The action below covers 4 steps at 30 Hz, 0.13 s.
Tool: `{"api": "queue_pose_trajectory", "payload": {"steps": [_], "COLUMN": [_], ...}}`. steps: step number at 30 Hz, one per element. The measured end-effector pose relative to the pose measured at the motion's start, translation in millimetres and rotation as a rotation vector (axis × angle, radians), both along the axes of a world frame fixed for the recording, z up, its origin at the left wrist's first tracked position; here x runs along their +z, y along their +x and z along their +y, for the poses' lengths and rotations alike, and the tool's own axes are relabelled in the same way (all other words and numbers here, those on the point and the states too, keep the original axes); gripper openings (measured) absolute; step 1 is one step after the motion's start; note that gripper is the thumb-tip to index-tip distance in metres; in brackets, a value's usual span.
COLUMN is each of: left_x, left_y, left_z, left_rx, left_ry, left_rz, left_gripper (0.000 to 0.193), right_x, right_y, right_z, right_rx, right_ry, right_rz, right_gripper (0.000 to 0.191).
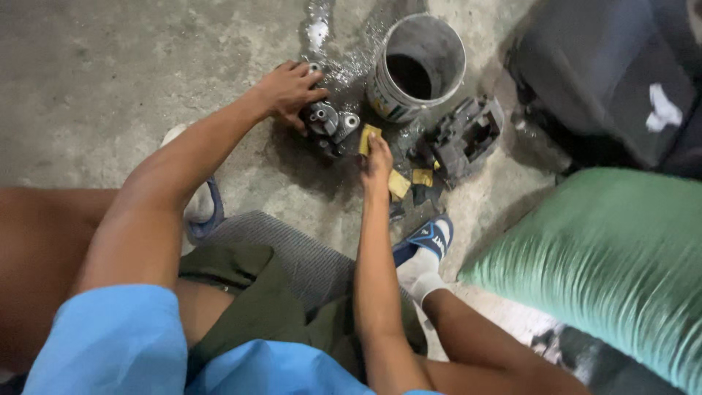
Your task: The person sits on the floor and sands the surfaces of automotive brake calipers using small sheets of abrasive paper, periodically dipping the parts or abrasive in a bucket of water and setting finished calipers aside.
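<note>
I see the left hand (289, 91) gripping the grey metal part (330, 124) on the wet floor left of the bucket (417, 69), right hand (376, 161) pinching a yellow abrasive pad (368, 137) just right of it.

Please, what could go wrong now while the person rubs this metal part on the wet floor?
1. The floor around the metal part is wet and dark, so the left hand could slip off it.
2. The bucket stands very close behind; a hard push might tip it.
3. The right hand pinches only a small yellow piece, so fingers may scrape on metal edges.
</note>
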<state>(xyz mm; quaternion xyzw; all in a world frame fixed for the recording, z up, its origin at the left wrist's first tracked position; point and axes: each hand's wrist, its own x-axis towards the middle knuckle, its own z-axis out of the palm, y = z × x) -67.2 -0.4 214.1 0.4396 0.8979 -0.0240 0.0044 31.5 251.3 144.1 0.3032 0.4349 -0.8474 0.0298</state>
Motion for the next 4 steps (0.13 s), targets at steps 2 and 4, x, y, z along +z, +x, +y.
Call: {"api": "queue_pose_trajectory", "payload": {"steps": [2,4], "left_x": [-5,-7], "left_y": [9,16], "left_z": [0,-2], "left_rx": [0.051,0.126], "left_ry": [-0.006,-0.001], "left_rz": [-0.008,-0.04], "left_gripper": [0.111,0.111], "right_x": [-12,-25], "right_y": [-4,-12], "right_z": [-5,-14], "right_rx": [0.025,-0.031], "right_ry": [0.144,0.1], "right_rz": [0.145,0.184], "right_gripper": [0.022,0.024]}}
